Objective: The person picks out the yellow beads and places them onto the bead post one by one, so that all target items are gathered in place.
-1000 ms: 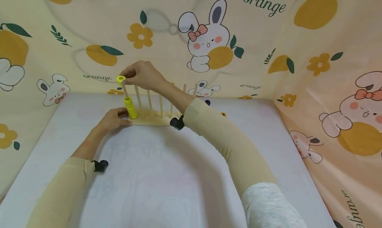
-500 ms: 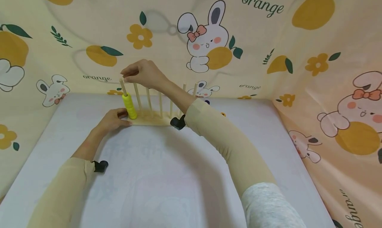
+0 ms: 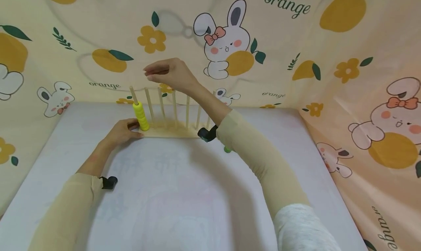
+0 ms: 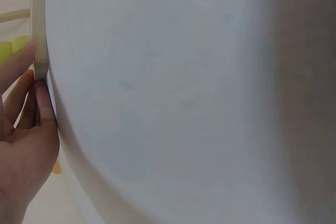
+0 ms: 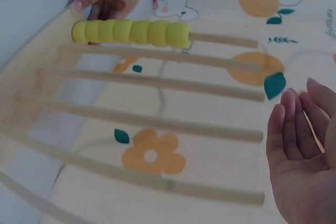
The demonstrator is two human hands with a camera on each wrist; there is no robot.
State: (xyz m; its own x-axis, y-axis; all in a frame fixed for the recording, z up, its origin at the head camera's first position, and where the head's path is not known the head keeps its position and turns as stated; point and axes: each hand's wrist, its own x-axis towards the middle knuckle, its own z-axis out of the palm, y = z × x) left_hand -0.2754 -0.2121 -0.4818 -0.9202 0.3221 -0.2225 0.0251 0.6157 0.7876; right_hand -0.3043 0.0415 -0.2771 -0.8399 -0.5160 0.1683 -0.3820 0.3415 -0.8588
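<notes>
A wooden peg rack stands on the table, its flat base carrying a row of several upright pegs. Yellow beads are stacked on the leftmost peg, whose top sticks out bare above them. My left hand grips the left end of the base, thumb along the front edge and fingers around the end; the left wrist view shows this hand at the board's end. Above the pegs my right hand hovers with nothing in it, fingers extended and apart from the peg tips in the right wrist view.
A green bead lies on the white tabletop, partly behind my right sleeve. A patterned cloth with rabbits and oranges rises behind and beside the table. A black wrist camera sits on my right cuff.
My right hand let a yellow bead go onto the leftmost peg and it dropped onto the stack. That hand then moved up and right, away from the peg. The left hand stayed put.
</notes>
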